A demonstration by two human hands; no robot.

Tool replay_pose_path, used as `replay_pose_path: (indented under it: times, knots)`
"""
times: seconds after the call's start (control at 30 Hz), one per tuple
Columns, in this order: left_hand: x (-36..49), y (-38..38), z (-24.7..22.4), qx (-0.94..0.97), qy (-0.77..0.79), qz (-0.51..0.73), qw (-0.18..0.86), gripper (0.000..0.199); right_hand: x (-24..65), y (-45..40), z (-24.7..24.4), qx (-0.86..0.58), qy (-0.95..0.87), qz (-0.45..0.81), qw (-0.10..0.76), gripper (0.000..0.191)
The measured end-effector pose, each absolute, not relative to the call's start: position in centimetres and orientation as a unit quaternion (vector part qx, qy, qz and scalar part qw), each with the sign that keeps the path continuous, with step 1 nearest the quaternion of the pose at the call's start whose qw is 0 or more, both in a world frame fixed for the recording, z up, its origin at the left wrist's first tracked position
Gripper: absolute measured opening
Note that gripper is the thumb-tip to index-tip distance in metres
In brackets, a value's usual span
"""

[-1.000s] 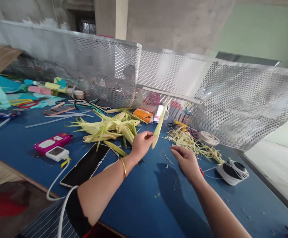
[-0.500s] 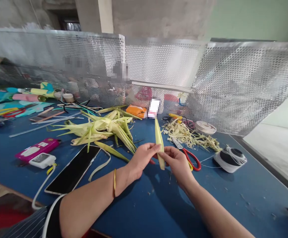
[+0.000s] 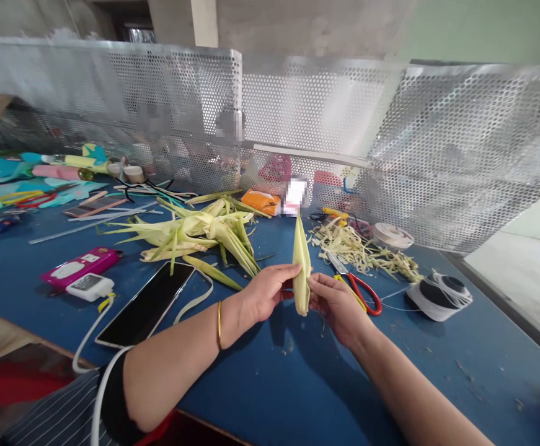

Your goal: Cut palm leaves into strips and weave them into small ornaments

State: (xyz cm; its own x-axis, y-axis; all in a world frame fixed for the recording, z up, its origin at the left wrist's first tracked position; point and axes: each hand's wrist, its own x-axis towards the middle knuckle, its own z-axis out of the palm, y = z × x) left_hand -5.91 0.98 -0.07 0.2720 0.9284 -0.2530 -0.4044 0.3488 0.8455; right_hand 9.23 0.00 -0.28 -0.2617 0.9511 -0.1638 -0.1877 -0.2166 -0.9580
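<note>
A pale green husk leaf point(image 3: 301, 260) stands upright between my hands, its pointed tip up. My left hand point(image 3: 272, 290) pinches its left edge, and my right hand point(image 3: 335, 305) grips its lower right edge. Just right of my right hand lie scissors with red handles point(image 3: 367, 294), blades toward the back. To the left is a heap of green husks point(image 3: 199, 229), with one loose leaf point(image 3: 214, 272) in front of it. Behind the scissors sits a pile of thin shredded strips point(image 3: 344, 244).
The blue table point(image 3: 260, 384) carries a black phone point(image 3: 146, 305), a magenta device point(image 3: 81, 266), a white one point(image 3: 90, 286) with a cable, an orange packet point(image 3: 261, 201), a thread spool point(image 3: 439, 296) and a tape roll point(image 3: 393, 235). A perforated metal screen point(image 3: 297, 105) stands behind.
The leaf has been turned so that its broader face shows. My right hand has moved from across its front to its right edge. The whole view has shifted slightly.
</note>
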Motion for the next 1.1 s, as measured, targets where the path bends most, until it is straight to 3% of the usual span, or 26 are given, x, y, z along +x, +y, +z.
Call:
replay_pose_path:
  times: [0.13,0.27,0.37,0.5,0.6,0.73,0.9,1.0,1.1]
  knots:
    - [-5.7,1.3,-0.2,0.297,0.363,0.486,0.737,0.023,8.8,-0.3,-0.3,-0.453,-0.508,0.594,0.429,0.034]
    - [-5.9,1.1,-0.3,0.351,0.359,0.497,0.707,0.035,8.2,-0.7,-0.6,-0.481,-0.579,0.543,0.372,0.018]
    - [-5.8,0.8,-0.2,0.381,0.399,0.491,0.674,0.041,8.3,-0.8,-1.1,-0.512,-0.626,0.450,0.377,0.011]
    - [-5.4,0.5,0.0,0.424,0.477,0.490,0.594,0.028,8.9,-0.7,-1.2,-0.539,-0.683,0.293,0.395,0.015]
    - [-5.1,0.5,0.1,0.411,0.473,0.503,0.595,0.016,9.1,-0.4,-1.0,-0.530,-0.627,0.368,0.436,0.022]
    - [-5.2,0.7,0.1,0.384,0.456,0.515,0.616,0.016,8.8,0.1,-0.9,-0.523,-0.512,0.496,0.468,0.031]
    - [-5.3,0.4,0.0,0.404,0.504,0.448,0.618,0.011,9.3,0.5,-1.0,-0.538,-0.534,0.489,0.431,0.029]
    - [-5.7,0.1,0.5,0.536,0.558,0.399,0.491,0.033,10.8,1.0,-0.7,-0.587,-0.625,0.316,0.405,0.018]
    - [-6.6,0.2,1.2,0.679,0.507,0.467,0.252,0.017,11.9,1.2,0.0,-0.577,-0.717,0.200,0.336,0.014]
